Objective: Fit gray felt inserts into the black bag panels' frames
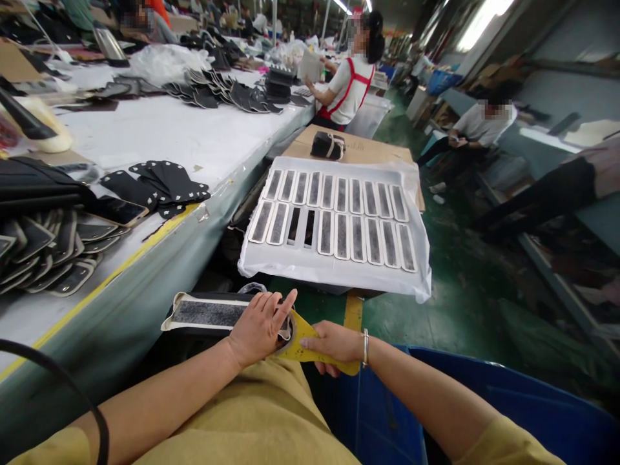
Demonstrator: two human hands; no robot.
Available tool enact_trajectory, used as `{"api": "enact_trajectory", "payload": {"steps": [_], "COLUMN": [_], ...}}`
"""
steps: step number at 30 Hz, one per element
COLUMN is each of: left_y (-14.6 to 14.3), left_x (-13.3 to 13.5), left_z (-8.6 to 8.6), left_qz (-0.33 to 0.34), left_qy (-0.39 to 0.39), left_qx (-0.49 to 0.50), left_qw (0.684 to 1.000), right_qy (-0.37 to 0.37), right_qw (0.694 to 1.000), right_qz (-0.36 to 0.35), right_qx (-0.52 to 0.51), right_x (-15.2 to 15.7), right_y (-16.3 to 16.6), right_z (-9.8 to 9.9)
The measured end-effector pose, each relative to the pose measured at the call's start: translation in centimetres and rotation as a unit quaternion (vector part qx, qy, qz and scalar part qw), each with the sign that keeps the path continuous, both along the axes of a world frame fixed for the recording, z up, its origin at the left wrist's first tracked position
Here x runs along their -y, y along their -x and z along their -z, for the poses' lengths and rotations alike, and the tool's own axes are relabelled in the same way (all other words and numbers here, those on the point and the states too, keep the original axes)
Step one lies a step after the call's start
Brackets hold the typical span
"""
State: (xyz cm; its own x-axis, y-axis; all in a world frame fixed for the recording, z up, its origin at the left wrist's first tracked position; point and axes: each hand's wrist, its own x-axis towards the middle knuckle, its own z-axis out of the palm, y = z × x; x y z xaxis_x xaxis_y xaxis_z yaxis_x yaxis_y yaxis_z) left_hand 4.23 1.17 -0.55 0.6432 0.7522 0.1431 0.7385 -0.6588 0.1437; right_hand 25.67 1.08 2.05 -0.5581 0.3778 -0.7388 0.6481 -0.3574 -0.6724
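Note:
My left hand (pixel 259 326) lies flat, fingers spread, pressing on the right end of a black strip with a white border and grey fuzzy centre (pixel 206 313) that rests on my lap. My right hand (pixel 334 345) is closed on a flat yellow tool (pixel 303 342), whose tip sits under my left fingers at the strip's end. A bracelet circles my right wrist. Ahead, a white sheet (pixel 334 268) carries two rows of several similar grey strips (pixel 341 236).
A long white worktable (pixel 159 132) runs along the left with piles of black cut pieces (pixel 159 184). A cardboard box (pixel 358 152) holds a black bundle. A blue bin (pixel 484 413) sits at the lower right. Other people work farther back and to the right.

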Motion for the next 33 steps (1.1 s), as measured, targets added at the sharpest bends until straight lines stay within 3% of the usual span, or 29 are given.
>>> {"api": "enact_trajectory", "payload": {"steps": [9, 17, 26, 33], "left_y": [0.2, 0.4, 2.5, 2.3], "left_x": [0.0, -0.1, -0.6, -0.7], "left_z": [0.5, 0.6, -0.3, -0.1], "left_qz": [0.0, 0.009, 0.105, 0.082], "left_qy": [-0.005, -0.02, 0.059, 0.048], "left_qx": [-0.001, 0.007, 0.02, 0.065], "left_qw": [1.0, 1.0, 0.993, 0.993], "right_qy": [0.027, 0.053, 0.061, 0.068], "right_qw": [0.999, 0.998, 0.998, 0.997], "right_qz": [-0.028, -0.034, -0.015, -0.023], "right_qx": [0.01, 0.007, 0.0, -0.006], "right_x": [-1.2, -1.6, -1.4, -2.0], "right_y": [0.5, 0.7, 0.6, 0.9], "right_z": [-1.0, -0.6, 0.3, -0.3]}}
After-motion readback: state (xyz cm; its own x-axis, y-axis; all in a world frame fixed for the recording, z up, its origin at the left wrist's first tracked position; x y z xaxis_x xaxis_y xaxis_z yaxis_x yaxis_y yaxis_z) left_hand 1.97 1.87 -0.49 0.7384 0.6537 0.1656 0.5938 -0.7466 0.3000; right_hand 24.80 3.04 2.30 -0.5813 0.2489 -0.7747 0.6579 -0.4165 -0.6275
